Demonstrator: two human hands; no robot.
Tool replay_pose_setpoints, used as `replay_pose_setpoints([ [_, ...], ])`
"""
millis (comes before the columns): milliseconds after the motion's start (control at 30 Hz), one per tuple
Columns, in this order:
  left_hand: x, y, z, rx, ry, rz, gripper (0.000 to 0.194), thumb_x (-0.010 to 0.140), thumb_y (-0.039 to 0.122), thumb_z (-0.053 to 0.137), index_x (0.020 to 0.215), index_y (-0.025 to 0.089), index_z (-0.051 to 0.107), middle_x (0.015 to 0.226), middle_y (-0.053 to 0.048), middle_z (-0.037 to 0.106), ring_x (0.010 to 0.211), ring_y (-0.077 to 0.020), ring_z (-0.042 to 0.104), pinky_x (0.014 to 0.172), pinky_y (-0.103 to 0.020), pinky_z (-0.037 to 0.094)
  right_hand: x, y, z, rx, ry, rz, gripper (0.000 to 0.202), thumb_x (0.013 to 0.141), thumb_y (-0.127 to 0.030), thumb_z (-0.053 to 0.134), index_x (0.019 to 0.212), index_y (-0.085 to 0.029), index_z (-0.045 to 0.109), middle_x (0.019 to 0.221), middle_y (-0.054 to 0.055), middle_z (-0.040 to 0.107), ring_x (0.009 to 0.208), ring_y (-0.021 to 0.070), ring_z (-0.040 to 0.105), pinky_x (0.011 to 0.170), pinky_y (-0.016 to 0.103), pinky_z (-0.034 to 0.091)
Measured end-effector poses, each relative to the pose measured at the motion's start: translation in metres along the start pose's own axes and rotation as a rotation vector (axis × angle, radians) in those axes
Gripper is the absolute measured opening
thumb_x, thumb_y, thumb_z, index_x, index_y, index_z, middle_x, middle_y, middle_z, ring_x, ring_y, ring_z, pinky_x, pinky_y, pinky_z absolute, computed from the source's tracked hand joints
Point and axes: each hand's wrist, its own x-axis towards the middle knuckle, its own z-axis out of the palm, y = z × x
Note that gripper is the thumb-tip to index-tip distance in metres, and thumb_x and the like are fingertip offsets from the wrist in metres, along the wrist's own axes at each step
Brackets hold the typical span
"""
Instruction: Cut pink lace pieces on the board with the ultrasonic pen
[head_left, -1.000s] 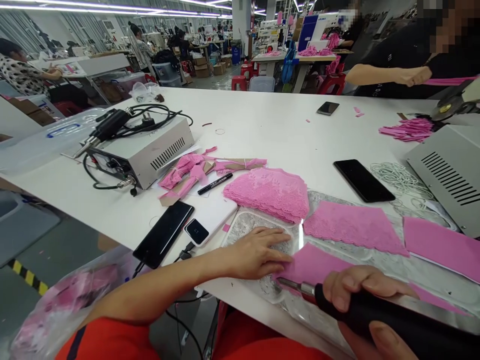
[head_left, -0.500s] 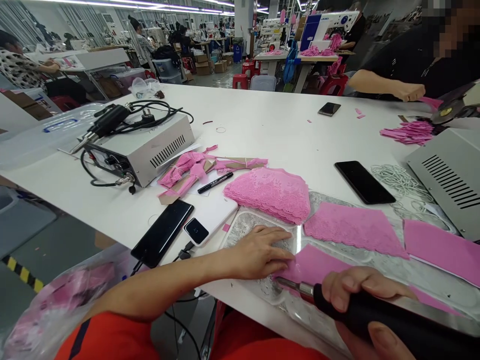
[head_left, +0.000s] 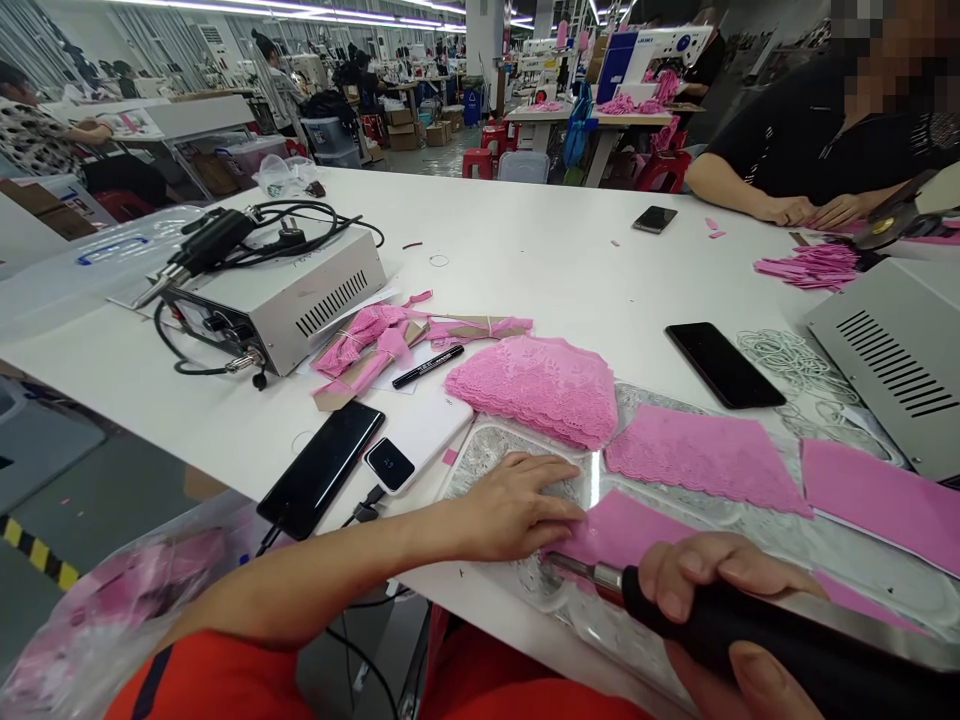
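Right hand (head_left: 739, 562) wrapped around black-handled tool (head_left: 817, 650), tip pointing left, at near left corner of pink fabric piece (head_left: 630, 525); its long axis runs left to right. Left hand (head_left: 506, 510) flat, fingers slightly spread, beside same end.

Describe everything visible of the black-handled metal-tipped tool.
The black-handled metal-tipped tool has a thick, rounded grip, perhaps plastic, a shiny silvery collar and a slim, darker tip. The right hand grips it, tip pointing left, by the near-left corner of the flat pink fabric piece; tip contact is unclear. Its rear end is not visible.
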Motion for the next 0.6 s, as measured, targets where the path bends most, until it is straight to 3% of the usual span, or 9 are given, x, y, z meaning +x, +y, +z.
replay_pose_setpoints([
  [100, 0.000, 0.000, 0.000, -0.002, 0.003, 0.004, 0.021, 0.093, 0.033, 0.063, 0.109, 0.024, 0.073, 0.137, -0.012, 0.057, 0.126, -0.0263, 0.054, 0.101, -0.041, 0.042, 0.001, 0.002, 0.002, -0.017, -0.052, -0.064, 0.017, 0.082, -0.031, 0.068, 0.099, -0.027, 0.067, 0.079, 0.001, 0.056, 0.059, 0.0134, 0.057, 0.057, 0.030, 0.056],
  [600, -0.001, -0.003, 0.002, -0.013, 0.029, 0.021, 0.019, 0.092, 0.032, 0.064, 0.107, 0.023, 0.073, 0.136, -0.012, 0.058, 0.124, -0.0287, 0.055, 0.100, -0.044, 0.044, -0.008, 0.015, -0.013, -0.027, -0.190, -0.087, 0.007, 0.091, -0.025, 0.059, 0.097, -0.025, 0.055, 0.087, 0.001, 0.051, 0.067, 0.0133, 0.056, 0.065, 0.034, 0.057],
])
